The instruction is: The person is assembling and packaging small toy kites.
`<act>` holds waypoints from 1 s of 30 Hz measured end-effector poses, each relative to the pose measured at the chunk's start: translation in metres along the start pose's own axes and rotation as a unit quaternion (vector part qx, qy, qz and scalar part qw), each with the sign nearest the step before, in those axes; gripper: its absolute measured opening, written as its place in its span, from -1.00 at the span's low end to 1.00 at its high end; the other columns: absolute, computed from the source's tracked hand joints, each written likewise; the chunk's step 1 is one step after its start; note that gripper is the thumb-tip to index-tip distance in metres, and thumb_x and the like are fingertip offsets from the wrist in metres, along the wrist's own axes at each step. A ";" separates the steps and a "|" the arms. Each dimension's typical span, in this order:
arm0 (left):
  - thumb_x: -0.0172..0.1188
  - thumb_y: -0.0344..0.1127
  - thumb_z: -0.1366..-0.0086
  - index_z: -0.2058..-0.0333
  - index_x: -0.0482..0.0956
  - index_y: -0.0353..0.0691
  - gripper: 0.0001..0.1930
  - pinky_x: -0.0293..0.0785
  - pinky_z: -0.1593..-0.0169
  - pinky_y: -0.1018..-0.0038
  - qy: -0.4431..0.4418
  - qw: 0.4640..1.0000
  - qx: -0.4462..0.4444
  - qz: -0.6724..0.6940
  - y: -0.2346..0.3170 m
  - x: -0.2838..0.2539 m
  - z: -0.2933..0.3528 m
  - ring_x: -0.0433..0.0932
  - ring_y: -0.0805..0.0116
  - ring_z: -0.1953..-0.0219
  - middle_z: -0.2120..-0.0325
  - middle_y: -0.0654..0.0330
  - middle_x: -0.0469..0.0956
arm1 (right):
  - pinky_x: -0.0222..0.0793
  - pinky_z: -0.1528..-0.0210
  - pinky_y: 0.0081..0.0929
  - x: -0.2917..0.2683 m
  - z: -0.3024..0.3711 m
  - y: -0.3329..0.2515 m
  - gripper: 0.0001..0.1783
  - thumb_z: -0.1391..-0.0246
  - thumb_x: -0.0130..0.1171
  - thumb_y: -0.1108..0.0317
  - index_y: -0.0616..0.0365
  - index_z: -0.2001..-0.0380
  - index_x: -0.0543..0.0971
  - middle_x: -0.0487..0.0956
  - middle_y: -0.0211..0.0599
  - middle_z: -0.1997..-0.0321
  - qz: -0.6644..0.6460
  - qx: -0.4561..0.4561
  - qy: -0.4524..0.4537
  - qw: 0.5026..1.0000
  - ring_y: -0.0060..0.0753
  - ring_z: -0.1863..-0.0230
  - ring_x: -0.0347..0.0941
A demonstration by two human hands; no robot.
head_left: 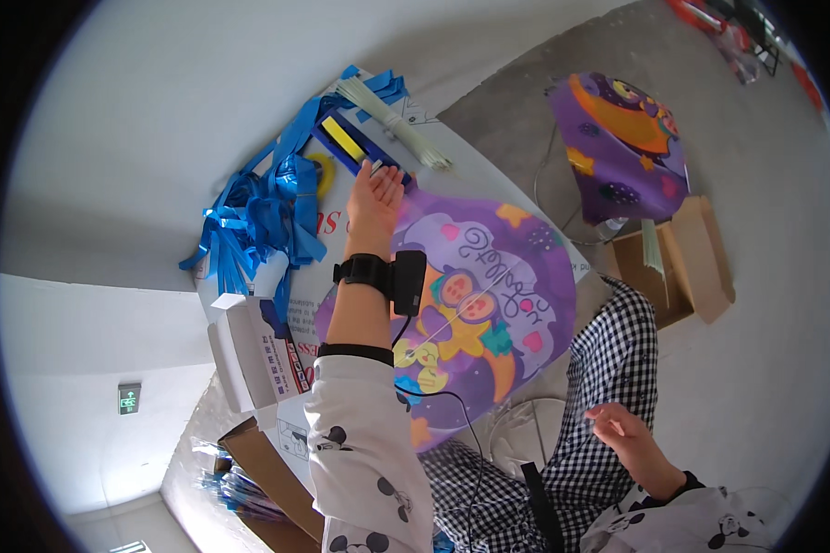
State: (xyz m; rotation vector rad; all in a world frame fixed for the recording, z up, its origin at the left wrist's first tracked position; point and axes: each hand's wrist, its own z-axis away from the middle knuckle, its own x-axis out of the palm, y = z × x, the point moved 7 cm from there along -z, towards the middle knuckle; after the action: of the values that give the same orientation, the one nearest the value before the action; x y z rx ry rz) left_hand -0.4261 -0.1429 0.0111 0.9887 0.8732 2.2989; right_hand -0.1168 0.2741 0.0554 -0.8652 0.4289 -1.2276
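My left hand [377, 198] reaches out at the near end of a blue tape dispenser [371, 147] with a yellow core, palm up and fingers bent. Thumb and fingertips seem pinched there; what they hold is too small to make out. Below that wrist lies a purple cartoon-printed sheet [549, 267], a thin pale line running across its middle. Part of the sheet is hidden under my left forearm. My right hand [625, 442] hovers beside my checked trouser leg, its fingers loosely curled and apart, with nothing visible in them.
Blue ribbon strips [258, 212] pile up at the table's left, by a yellow tape roll [324, 175]. A bundle of thin white rods [397, 124] lies behind the dispenser. A white box [254, 355] stands at left. Another purple printed sheet [622, 152] hangs near an open cardboard box [701, 263].
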 end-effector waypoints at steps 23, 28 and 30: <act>0.32 -0.38 -0.17 0.26 0.62 -0.41 -0.78 0.46 0.27 0.53 0.112 0.844 0.191 -0.489 0.020 -0.020 -0.021 0.60 0.40 0.33 0.32 0.10 0.65 | 0.24 -0.15 -0.35 -0.010 0.025 0.003 -0.96 -0.26 0.02 0.44 0.17 0.28 0.41 0.39 -0.18 -0.03 0.045 0.008 0.012 0.999 -0.37 -0.12 0.34; 0.25 -0.31 -0.23 0.25 0.65 -0.30 -0.81 0.33 0.40 0.57 -0.043 0.941 0.293 -0.164 0.068 0.008 0.064 0.48 0.53 0.45 0.39 0.22 0.62 | 0.23 -0.19 -0.30 -0.030 0.033 -0.018 -0.96 -0.23 0.03 0.49 0.16 0.30 0.39 0.39 -0.22 0.02 -0.023 -0.018 0.014 0.999 -0.34 -0.20 0.31; 0.15 -0.29 -0.32 0.12 0.57 -0.28 -0.77 0.35 0.29 0.59 -0.155 0.928 0.321 -0.106 0.121 0.009 0.113 0.46 0.53 0.39 0.36 0.27 0.57 | 0.26 -0.17 -0.29 -0.042 0.030 -0.048 -0.92 -0.19 0.05 0.55 0.16 0.32 0.37 0.39 -0.25 0.06 0.007 -0.077 0.003 0.997 -0.37 -0.12 0.36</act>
State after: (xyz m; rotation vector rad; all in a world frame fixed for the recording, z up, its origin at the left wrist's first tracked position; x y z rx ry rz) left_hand -0.3665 -0.1784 0.1620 1.3919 1.5466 1.6244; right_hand -0.1394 0.3199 0.1041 -0.9890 0.5397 -1.1962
